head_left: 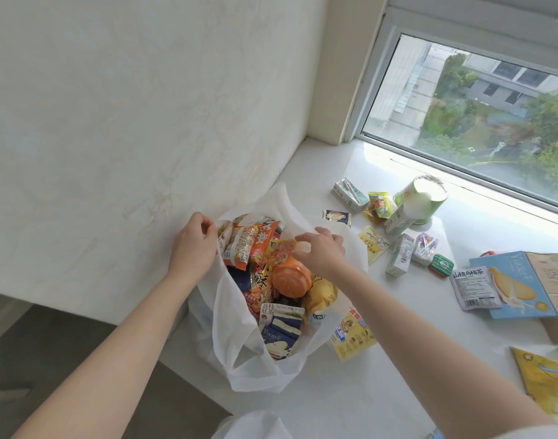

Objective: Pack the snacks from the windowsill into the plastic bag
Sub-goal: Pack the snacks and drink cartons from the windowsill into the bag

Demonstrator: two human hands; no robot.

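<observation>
Snacks are split two ways: a heap fills the plastic bag (255, 353) at six o'clock on the windowsill (350, 403), and more lie loose from one to three o'clock. Our left hand (193, 245) pinches the bag's rim at nine o'clock of the mouth, keeping it wide. Our right hand (322, 251) hovers over the three o'clock side, fingers curled at a crinkly orange packet (280, 248); we can't tell whether it grips the packet or the bag's edge.

Risks, as we judge them: the bag is thin, floppy white film, already brimming, so the mouth could sag if the left pinch slips. It also sits close to the sill's edge, so a shove could tip it off. The round orange lid (291, 280) sits high on the pile and looks ready to roll. Stiff corners on the blue box (512, 280) at three o'clock could snag or split the film.

Textures vary: glossy foil sachets, small rigid drink cartons (398, 259), a smooth green cup (424, 198) at one o'clock, a flat yellow pack (355, 339) just beside the bag
</observation>
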